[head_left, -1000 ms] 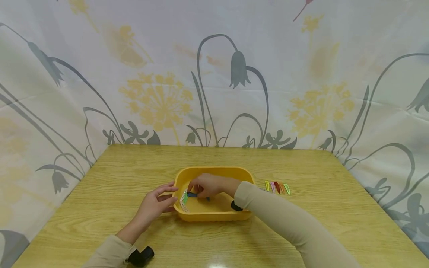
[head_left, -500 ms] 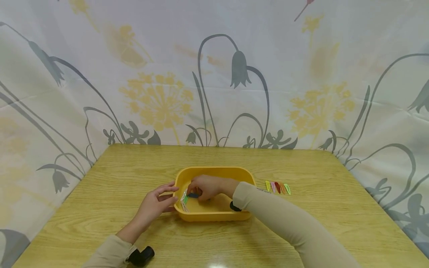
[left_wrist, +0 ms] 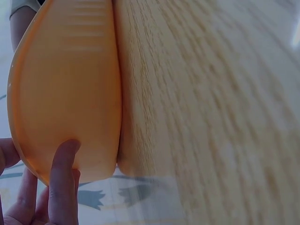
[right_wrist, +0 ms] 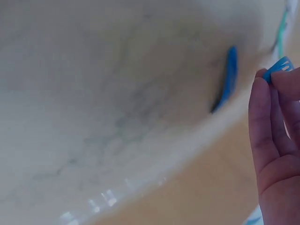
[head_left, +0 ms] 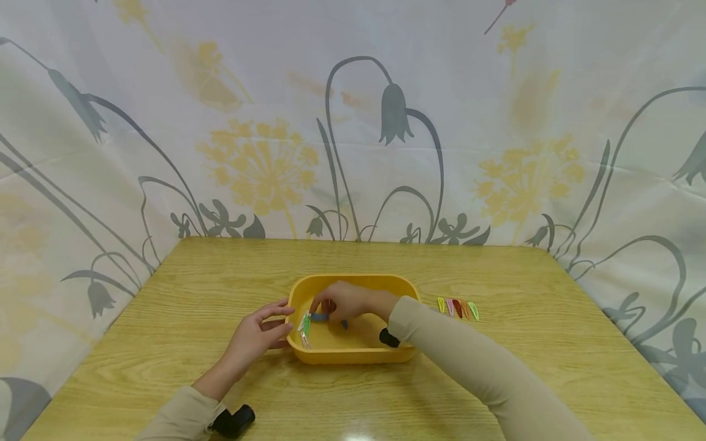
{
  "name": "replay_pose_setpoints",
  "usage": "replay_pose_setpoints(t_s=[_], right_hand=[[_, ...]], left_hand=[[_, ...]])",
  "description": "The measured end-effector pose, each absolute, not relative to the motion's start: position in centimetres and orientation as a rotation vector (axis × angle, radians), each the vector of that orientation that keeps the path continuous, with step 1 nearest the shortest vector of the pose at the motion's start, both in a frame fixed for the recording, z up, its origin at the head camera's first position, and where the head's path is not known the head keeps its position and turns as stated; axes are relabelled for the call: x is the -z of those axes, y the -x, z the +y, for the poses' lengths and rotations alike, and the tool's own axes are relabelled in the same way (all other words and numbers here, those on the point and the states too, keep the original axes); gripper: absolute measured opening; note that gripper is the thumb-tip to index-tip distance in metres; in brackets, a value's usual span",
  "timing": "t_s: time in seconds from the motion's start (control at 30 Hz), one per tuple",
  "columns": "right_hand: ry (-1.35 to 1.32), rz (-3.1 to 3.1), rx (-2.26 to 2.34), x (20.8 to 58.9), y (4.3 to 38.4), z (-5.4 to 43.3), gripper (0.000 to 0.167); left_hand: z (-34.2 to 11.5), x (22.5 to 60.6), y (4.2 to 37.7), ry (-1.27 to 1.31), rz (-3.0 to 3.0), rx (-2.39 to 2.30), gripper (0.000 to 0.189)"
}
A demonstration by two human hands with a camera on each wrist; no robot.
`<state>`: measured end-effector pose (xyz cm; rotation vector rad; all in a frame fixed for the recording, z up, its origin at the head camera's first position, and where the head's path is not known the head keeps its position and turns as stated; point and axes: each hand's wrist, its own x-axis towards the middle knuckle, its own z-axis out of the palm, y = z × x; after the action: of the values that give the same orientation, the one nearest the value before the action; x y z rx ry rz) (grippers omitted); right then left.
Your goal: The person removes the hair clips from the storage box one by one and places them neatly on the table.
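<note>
In the yellow plastic basin (head_left: 353, 356), my right hand (head_left: 349, 298) pinches a blue snap hair clip (right_wrist: 277, 70) between thumb and fingertips. A second blue hair clip (right_wrist: 229, 77) lies on the basin floor beneath that hand. Green hair clips (head_left: 307, 325) and pale hair clips (head_left: 306, 341) lie together by the basin's left end wall, close to the pinched clip. My left hand (head_left: 258, 331) holds the basin's left end, with some fingertips over the rim and a fingertip (left_wrist: 70, 146) against the outer wall.
Right of the basin, a row of hair clips lies on the wooden table (head_left: 220, 269): yellow (head_left: 441, 305), pink, dark red (head_left: 457, 308), orange and light green (head_left: 474, 311). A flower-printed cloth (head_left: 353, 122) stands behind the table.
My right hand has shifted slightly up and toward the far side. More of the blue clip shows now, and the green clips have turned a little. My left hand has stayed in place.
</note>
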<state>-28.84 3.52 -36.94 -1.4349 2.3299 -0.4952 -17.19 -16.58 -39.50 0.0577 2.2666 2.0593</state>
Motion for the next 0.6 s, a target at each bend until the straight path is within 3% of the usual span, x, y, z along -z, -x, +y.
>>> replay_pose_setpoints(t_s=[0.6], right_hand=[[1.419,2.33,0.762,33.2,29.2,6.9,0.028]], left_hand=[[-16.5,39.4,17.2,-0.043,2.261,-2.062,0.036]])
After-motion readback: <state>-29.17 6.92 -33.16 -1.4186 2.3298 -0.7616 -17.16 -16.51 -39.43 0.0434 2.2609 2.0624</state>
